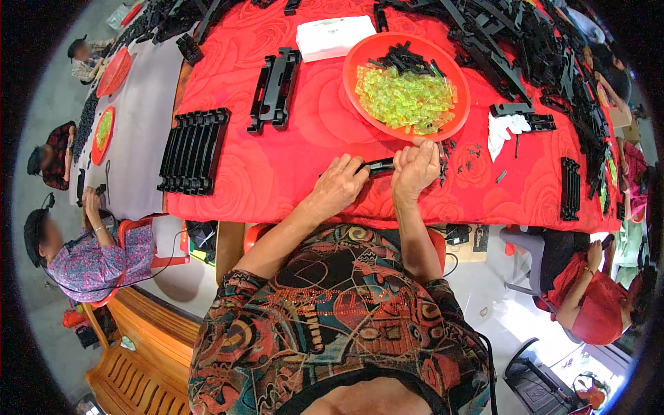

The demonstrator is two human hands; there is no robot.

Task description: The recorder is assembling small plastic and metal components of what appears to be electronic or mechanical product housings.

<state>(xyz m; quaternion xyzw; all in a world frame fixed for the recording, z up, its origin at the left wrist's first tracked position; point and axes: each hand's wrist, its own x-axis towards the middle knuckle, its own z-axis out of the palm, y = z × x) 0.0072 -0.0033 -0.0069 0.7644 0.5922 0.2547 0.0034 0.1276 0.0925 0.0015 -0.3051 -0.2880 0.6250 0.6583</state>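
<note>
Just above the table's front edge, my left hand (339, 185) is closed around a narrow black plastic strip (380, 166). Its exposed part runs across to my right hand (416, 168), which is a closed fist at the strip's right end. What sits inside that fist is hidden by the fingers. Directly beyond my hands stands a round red-orange tray (462, 114). It holds a heap of small clear yellow-green pieces (408, 100) and some small black pieces (401, 59). Tiny black bits (470, 158) are scattered on the cloth right of my right fist.
A red patterned cloth (277, 187) covers the table. At left lie a row of black strips (195, 152) and a black frame part (274, 90). A white box (335, 38), a crumpled white tissue (506, 131) and piled black parts (512, 41) lie around. Co-workers sit both sides.
</note>
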